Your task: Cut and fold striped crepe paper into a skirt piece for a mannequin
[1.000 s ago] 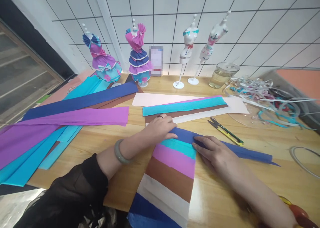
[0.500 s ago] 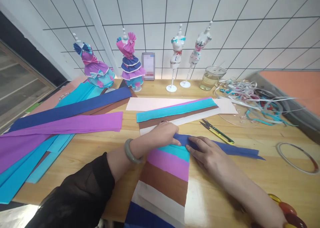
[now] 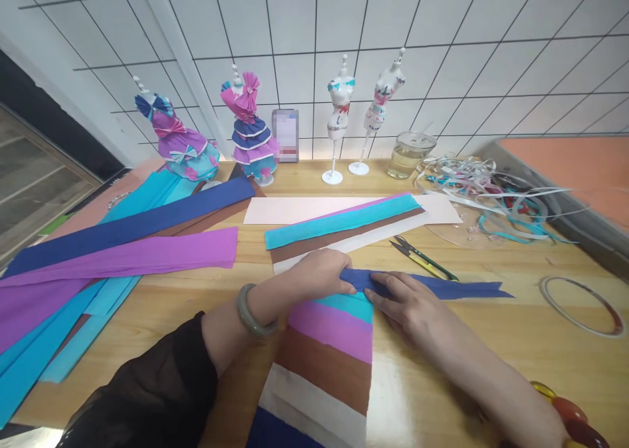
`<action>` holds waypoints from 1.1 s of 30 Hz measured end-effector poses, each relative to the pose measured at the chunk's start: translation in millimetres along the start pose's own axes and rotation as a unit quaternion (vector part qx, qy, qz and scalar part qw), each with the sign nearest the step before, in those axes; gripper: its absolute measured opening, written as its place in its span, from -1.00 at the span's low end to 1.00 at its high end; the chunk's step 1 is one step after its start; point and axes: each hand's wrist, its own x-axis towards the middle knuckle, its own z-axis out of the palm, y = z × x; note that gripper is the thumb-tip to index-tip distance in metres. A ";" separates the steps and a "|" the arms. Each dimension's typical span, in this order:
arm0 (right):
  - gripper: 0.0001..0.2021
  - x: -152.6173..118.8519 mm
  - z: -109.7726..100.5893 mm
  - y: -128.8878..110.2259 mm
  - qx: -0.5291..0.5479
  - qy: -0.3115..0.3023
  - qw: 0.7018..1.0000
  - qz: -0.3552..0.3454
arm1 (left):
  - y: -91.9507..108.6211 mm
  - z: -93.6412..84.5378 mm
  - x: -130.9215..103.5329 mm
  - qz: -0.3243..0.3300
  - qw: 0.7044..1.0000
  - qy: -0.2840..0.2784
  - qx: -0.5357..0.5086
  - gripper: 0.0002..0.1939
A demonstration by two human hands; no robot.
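Note:
A navy blue strip [image 3: 457, 287] lies across the top end of a striped band [image 3: 324, 373] of turquoise, purple, brown, white and navy. My left hand [image 3: 327, 271] has its fingers closed on the navy strip's left part. To its right, my right hand [image 3: 405, 297] presses on the strip with fingers spread, beside the band's right edge. Just beyond my hands lie turquoise, brown and white strips [image 3: 344, 222], overlapping at a slant. Small yellow and black snips [image 3: 425, 259] rest behind my right hand.
Blue, purple and turquoise strips [image 3: 196, 248] pile up at the left. Behind stand two dressed mannequins [image 3: 253, 133], a phone [image 3: 285, 135], two undressed mannequins [image 3: 340, 117] and a glass of liquid [image 3: 409, 154]. Tangled ribbons [image 3: 491, 186] and a ring [image 3: 582, 306] are at the right.
The whole view has shifted slightly. My left hand's fingers have curled a little more over the navy strip; my right hand stays almost in place.

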 end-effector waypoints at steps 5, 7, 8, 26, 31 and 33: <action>-0.67 1.0 -1.0 -3.0 0.006 0.017 1.000 0.015 | 2.7 4.3 3.4 -0.038 0.999 -0.016 0.030 -0.74; -0.68 2.2 -3.8 -5.3 0.016 0.017 0.999 0.023 | 2.0 7.1 4.9 -0.041 0.998 -0.011 0.039 -0.74; -0.69 2.9 -5.5 -6.1 0.022 0.015 0.999 0.022 | 1.4 8.5 5.4 -0.041 0.998 -0.010 0.041 -0.73; -0.68 1.8 -18.4 8.7 0.102 0.079 0.989 0.068 | 14.2 9.8 4.8 -0.033 0.999 0.025 0.027 -0.78; -0.74 4.9 -10.4 14.1 0.105 0.080 0.988 0.078 | 11.9 11.9 5.8 -0.025 0.999 0.025 0.015 -0.78; -0.74 5.9 -8.1 15.0 0.105 0.081 0.987 0.087 | 11.8 11.8 6.0 -0.026 0.999 0.025 0.011 -0.79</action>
